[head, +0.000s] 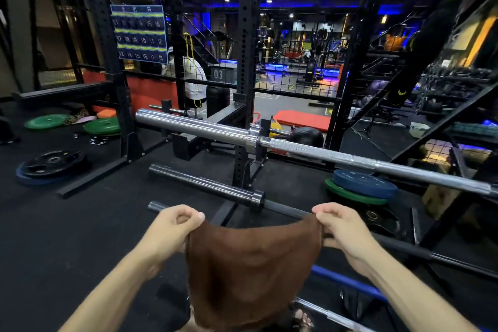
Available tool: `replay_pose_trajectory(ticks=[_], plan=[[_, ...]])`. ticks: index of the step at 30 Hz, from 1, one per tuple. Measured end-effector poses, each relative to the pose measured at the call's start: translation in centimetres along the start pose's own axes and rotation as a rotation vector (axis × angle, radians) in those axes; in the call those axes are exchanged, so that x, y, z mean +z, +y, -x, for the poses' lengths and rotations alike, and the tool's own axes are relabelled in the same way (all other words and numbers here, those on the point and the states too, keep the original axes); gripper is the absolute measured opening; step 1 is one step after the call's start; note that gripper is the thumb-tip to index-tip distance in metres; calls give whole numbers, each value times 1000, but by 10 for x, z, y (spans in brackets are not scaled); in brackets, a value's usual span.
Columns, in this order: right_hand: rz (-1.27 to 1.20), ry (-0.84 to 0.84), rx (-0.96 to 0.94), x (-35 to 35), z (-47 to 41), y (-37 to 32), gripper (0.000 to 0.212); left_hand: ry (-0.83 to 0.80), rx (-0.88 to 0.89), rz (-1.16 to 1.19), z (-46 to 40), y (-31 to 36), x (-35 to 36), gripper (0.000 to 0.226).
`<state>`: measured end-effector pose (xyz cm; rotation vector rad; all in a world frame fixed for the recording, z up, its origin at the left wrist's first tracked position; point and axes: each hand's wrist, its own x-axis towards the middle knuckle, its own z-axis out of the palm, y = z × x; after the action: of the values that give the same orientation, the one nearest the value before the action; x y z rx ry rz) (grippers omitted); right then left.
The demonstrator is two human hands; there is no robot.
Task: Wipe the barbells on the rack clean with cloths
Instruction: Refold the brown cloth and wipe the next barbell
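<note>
1. One brown cloth (253,272) hangs spread between two hands: left hand (176,226) pinches one top corner, right hand (343,226) the other.
2. One chrome barbell (296,147) rests on the rack (246,89); two dark barbells (204,183) lie below.
3. Two green plates (101,127) lie on the floor.

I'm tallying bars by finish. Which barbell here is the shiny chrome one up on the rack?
The chrome barbell resting highest, across the rack. The two bars below it, nearer the brown cloth, are dark.

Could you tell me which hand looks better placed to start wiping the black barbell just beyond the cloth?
Probably right: the right hand pinches the brown cloth right over the black barbell's thin shaft; the left hand holds its corner beside the bar.
</note>
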<state>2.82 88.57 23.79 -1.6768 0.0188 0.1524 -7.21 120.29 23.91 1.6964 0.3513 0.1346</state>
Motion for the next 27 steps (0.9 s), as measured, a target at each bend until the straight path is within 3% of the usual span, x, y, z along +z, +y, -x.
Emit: replay_pose_trajectory(ticks=[3,7,11,15,18,22,25,27], plan=[[-61,-86,-81,37,21,-5,13,-94,45,13,6,10,34,12],[73,-163,-285,75,44,-19,13,-156,20,158,11,21,73,7],[255,-200,-478,79,60,-22,36,-125,-34,333,8,20,78,10],[477,-179,-710,80,55,-10,48,-247,-72,490,9,10,69,14],[361,-155,-607,78,39,-1,47,-317,-72,547,9,-6,58,29],[173,-161,-424,87,24,12,50,-283,57,393,-3,-43,50,39],[-84,-296,-187,95,10,19,50,-217,99,202,-15,-76,48,68],[-241,-425,-26,97,2,22,48,-312,53,169,-21,-92,46,71]])
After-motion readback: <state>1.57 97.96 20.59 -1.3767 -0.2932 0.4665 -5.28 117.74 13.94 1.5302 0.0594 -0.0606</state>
